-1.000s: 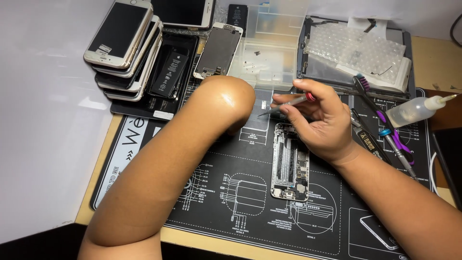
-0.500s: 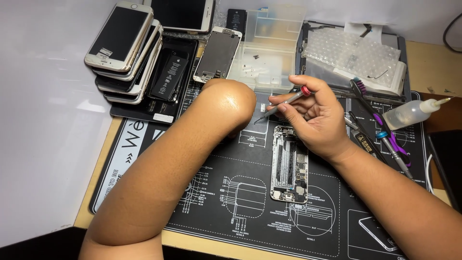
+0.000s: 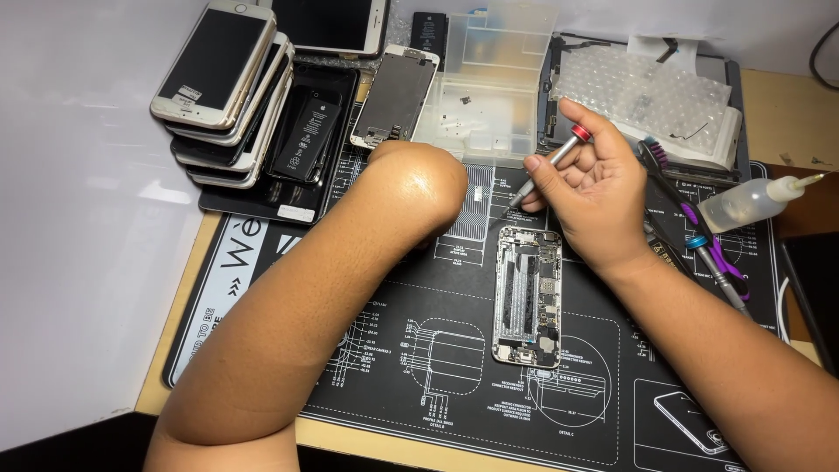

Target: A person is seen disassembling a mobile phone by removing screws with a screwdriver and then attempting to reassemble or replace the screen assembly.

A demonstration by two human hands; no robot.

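Observation:
An opened phone chassis (image 3: pixel 527 295) lies upright in the middle of the black repair mat (image 3: pixel 437 376), its inner parts showing. My right hand (image 3: pixel 599 197) hovers just above the chassis's top edge and grips a slim silver screwdriver with a red ring (image 3: pixel 551 163); its tip points down-left near the chassis's top left corner. My left arm ends in a rounded end (image 3: pixel 418 188) that rests on the mat left of the chassis's top. No left hand or fingers show.
A stack of phones (image 3: pixel 223 83) and a loose battery (image 3: pixel 306 131) sit at the back left. Behind the mat are a clear parts box (image 3: pixel 485 87) and bubble wrap (image 3: pixel 647 92). On the right lie purple-handled tools (image 3: pixel 699 232) and a squeeze bottle (image 3: pixel 752 201).
My right hand has tilted the screwdriver more upright and lifted it slightly away from the chassis's top. The left arm has stayed in place.

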